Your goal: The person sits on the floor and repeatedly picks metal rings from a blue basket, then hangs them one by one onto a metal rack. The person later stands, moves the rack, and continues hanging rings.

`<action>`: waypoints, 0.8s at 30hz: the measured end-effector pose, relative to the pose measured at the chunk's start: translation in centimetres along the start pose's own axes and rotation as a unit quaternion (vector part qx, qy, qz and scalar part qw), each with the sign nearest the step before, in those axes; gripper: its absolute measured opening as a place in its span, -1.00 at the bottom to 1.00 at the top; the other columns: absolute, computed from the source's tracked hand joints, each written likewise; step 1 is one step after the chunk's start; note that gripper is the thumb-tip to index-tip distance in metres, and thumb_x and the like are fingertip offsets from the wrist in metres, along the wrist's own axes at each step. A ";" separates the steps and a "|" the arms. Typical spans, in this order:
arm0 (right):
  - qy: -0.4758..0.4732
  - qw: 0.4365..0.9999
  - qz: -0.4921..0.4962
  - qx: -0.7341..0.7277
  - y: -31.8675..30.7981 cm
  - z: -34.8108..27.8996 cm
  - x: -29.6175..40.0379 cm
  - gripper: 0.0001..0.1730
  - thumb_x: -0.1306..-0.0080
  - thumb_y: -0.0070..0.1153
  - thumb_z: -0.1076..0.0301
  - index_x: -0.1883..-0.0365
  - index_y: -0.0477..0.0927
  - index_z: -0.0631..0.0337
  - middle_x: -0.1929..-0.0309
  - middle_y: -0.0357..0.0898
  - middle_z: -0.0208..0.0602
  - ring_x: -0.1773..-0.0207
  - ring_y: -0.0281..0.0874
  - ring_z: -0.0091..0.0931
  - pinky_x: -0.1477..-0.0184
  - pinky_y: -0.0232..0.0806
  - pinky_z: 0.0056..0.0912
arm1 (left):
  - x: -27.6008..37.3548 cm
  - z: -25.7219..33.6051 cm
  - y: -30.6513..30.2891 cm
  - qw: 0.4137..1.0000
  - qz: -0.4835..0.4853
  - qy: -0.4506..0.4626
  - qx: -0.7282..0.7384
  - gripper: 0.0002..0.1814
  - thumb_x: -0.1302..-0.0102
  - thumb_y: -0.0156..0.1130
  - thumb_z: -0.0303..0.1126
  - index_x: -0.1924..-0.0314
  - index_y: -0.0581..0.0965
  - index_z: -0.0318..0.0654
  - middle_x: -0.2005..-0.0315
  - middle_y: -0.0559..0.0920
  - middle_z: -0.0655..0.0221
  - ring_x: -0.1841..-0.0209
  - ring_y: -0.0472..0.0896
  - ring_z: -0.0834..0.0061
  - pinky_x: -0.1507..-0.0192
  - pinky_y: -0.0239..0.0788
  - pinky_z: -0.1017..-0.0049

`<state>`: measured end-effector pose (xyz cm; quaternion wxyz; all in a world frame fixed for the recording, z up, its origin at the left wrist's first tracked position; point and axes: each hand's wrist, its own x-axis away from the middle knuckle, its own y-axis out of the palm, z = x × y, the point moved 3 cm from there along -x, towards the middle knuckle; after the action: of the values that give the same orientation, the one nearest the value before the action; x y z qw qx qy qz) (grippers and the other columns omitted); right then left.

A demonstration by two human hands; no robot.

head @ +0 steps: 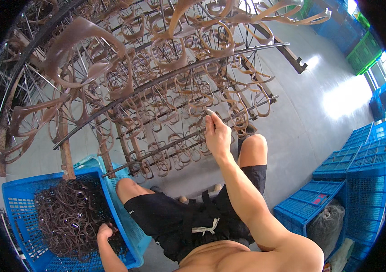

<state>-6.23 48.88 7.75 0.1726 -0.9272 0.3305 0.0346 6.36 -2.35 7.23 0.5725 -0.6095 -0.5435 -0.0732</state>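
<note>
My left hand (105, 231) reaches into a blue plastic crate (121, 217) at the lower left, at the edge of a heap of dark brown eyeglass frames (67, 217); its fingertips are partly hidden, so what they touch is unclear. My right hand (217, 131) is raised at the centre, its fingers closed on a small pale object (210, 111) that sticks out past the fingertips. Just beyond it, many brown plastic eyeglass frames (167, 57) hang from wire prongs on the metal bars (179, 68) of a rack.
The rack's notched metal brackets (300, 64) jut out at the right and lower left. Stacked blue crates (335, 163) stand at the right, one holding a plastic bag (327, 224). A light-blue crate (138, 234) sits beside my leg. More green crates (364, 52) stand farther back.
</note>
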 end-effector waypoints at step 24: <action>-0.256 0.813 -0.511 -0.114 7.9 -11.6 19.6 -0.50 -0.21 0.15 0.28 -0.07 0.38 0.35 0.04 0.38 0.04 -0.03 0.37 -0.14 -0.08 0.24 -0.21 | 9.7 5.3 0.6 0.406 -0.052 0.286 0.867 -0.72 -0.31 0.05 -0.37 0.01 0.46 -0.29 0.53 0.48 0.51 0.56 0.36 0.72 0.52 0.19 0.69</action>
<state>3.54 27.39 12.79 0.1366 -0.9334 -0.2529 0.2147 7.85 7.55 12.00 0.9119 0.2981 -0.1520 0.2375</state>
